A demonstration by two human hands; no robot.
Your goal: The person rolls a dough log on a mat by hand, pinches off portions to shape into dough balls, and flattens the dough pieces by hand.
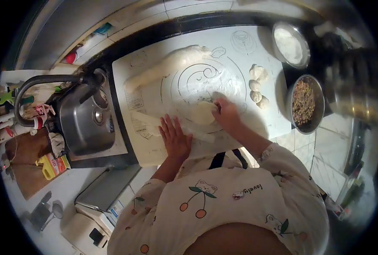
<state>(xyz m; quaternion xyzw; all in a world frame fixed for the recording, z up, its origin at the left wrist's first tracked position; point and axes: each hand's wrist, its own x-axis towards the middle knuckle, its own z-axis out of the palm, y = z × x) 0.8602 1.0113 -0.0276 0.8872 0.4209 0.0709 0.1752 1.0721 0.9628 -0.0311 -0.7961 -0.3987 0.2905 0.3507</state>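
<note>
My left hand [175, 138] lies flat with its fingers stretched out over a pale rolling pin [148, 121] near the front of a white printed mat [265, 42]. My right hand [227, 114] pinches the right edge of a flat, roundish dough wrapper [202, 112], which rests on the mat just beyond the pin. A long, thick roll of dough [167, 66] stretches across the back left of the mat. Several small dough pieces [256, 85] sit in a cluster toward its right side.
On the right stand a metal bowl of white flour [288, 44] and a metal bowl of chopped filling [303, 104]. A steel sink [87, 123] with a black faucet [48, 79] is at the left. A yellow bottle [48, 165] lies beyond it.
</note>
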